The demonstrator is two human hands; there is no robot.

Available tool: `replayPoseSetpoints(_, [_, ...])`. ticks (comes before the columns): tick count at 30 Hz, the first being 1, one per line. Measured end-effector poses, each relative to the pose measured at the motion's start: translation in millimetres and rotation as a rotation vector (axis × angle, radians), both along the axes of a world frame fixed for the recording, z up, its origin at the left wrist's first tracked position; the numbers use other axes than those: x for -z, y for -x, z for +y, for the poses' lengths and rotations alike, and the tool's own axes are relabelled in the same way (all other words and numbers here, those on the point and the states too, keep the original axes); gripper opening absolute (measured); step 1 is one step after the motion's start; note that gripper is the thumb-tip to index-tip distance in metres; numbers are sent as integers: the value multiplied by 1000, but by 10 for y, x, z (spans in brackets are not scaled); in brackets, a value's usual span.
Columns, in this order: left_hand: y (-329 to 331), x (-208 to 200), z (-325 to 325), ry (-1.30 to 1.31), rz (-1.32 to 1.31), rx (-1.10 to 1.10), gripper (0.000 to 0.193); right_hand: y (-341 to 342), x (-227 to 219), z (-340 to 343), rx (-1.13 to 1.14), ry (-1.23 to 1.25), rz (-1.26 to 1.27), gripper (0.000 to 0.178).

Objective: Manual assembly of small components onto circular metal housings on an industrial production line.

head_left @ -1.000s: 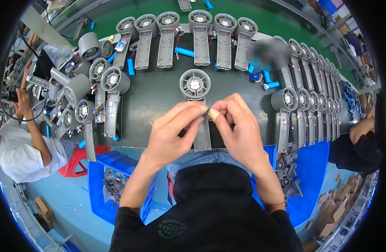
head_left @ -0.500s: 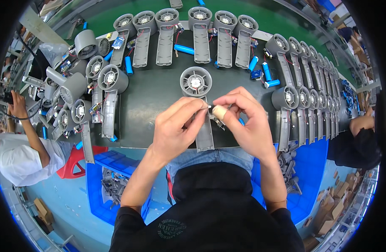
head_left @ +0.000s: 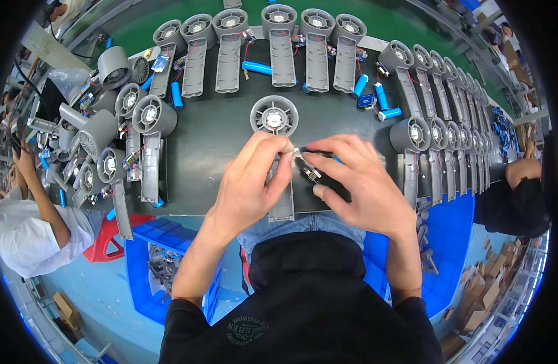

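In front of me lies a grey handheld fan housing, its round fan head (head_left: 274, 116) away from me and its open handle (head_left: 282, 209) toward me. Over the handle, my left hand (head_left: 248, 179) pinches thumb and forefinger at a small white connector (head_left: 297, 151). My right hand (head_left: 367, 182) is spread beside it, thumb well apart from the fingers, its fingertips close to the connector. Under the right palm rests a small circuit board (head_left: 312, 175). A bit of blue shows behind the right fingers, mostly hidden. The wires at the fingertips are too small to follow.
Fan housings stand in a row at the back (head_left: 229, 54) and in rows at the right (head_left: 411, 134). Blue battery cells (head_left: 380, 96) lie between them. Mixed housings (head_left: 100, 130) crowd the left. Blue bins (head_left: 142, 285) sit below the table. People work at both sides.
My right hand has opened from a pinch, its thumb moving down away from the fingertips. The left pinch stays near the connector. The whole view has shifted slightly.
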State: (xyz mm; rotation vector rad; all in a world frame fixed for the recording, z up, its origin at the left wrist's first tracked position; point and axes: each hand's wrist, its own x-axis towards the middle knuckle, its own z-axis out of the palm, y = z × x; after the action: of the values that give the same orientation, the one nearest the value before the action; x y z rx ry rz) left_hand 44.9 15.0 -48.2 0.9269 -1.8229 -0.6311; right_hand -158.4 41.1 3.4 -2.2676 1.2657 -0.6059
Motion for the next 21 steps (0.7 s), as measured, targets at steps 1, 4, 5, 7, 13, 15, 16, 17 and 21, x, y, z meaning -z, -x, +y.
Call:
replayPoseSetpoints(1, [10,-1,-5,-1,-2,6,21,-5,12,8,-8,22,40,46])
replayPoseSetpoints(4, [10,-7,-17,-14,9,22,16,63,120,-25,-75,1,9,43])
replayPoseSetpoints(5, [4,-16,-17,-14,-5,24,16,71,140,-35,-124,-38,-12,40])
replayPoseSetpoints(7, [-3,-26,-16,-16,-21,29,17,60,156,-44,-104,-45,-11,42])
replayPoseSetpoints(13, [0,-22,-10,-31,-19,12,22,26,294,-67,206,155,24,49])
replayPoseSetpoints(15, [9,-43,-10,-40,-20,-8,23,47,306,-55,279,116,18,51])
replayPoseSetpoints(16, [8,-43,-17,-42,-20,-6,23,60,295,-40,281,114,19,51])
replayPoseSetpoints(17, [6,-42,-27,-18,-30,1,23,85,262,-13,254,51,-28,52])
replayPoseSetpoints(21, [4,-45,-35,13,-46,10,22,204,208,47,210,-62,-111,46])
